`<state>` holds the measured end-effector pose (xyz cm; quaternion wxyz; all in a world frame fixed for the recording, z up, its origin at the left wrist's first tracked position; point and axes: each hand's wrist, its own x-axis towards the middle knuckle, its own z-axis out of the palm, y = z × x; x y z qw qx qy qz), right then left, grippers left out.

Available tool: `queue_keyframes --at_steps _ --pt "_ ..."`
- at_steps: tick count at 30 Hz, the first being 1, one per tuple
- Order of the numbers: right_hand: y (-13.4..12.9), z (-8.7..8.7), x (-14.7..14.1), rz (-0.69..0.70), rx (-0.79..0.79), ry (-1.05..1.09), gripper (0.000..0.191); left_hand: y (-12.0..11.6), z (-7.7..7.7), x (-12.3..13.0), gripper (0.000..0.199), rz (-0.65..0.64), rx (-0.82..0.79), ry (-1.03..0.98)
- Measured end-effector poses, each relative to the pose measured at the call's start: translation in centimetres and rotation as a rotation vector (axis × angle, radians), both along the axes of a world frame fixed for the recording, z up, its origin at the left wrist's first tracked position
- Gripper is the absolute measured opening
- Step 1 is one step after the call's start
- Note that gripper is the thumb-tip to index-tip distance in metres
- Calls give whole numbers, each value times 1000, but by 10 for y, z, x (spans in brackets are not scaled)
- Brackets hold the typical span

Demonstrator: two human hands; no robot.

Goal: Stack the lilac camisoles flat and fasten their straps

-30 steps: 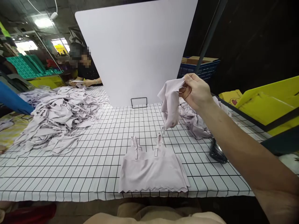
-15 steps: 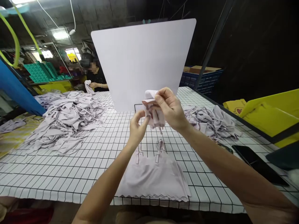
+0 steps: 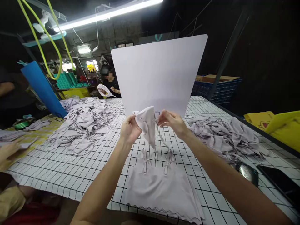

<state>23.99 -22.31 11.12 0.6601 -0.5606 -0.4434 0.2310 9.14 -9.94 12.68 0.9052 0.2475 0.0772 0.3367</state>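
Head view: the left hand [image 3: 131, 129] grips a pale garment [image 3: 147, 123] by its left side, fingers curled around the cloth; the right hand [image 3: 172, 122] has its fingertips pinched together at a thin strap [image 3: 160, 134] on the garment's right side. The garment is held up in the air, above the strap end of a matching top [image 3: 161, 190] – this one lies flat on the grid-patterned tablecloth [image 3: 112, 172], straps pointing away from the person, wavy hem at the near edge.

A large heap [image 3: 86, 122] of similar fabric lies to the left, a smaller heap [image 3: 225, 137] to the right; near the smaller heap are a glossy black object [image 3: 247, 172] and, just beside it, a black phone [image 3: 281, 182]. A white board [image 3: 159, 75] stands upright behind the hands; past its left edge, a person in dark clothing [image 3: 111, 82] holds up pale cloth [image 3: 104, 90].
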Motion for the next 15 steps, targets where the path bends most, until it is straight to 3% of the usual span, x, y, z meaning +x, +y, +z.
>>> queue_keyframes --at_steps 2,4,10,15 --pt "3 -5 -11 122 -64 21 59 0 -3 1 18 42 4 21" --pt "10 -7 -20 145 -58 41 54 0 -4 -1 19 81 63 29" --pt "32 3 -29 20 -15 -123 36 8 0 -17 15 207 203 16" --pt "42 9 -29 -51 114 -176 32 30 -15 -35 19 236 409 201"
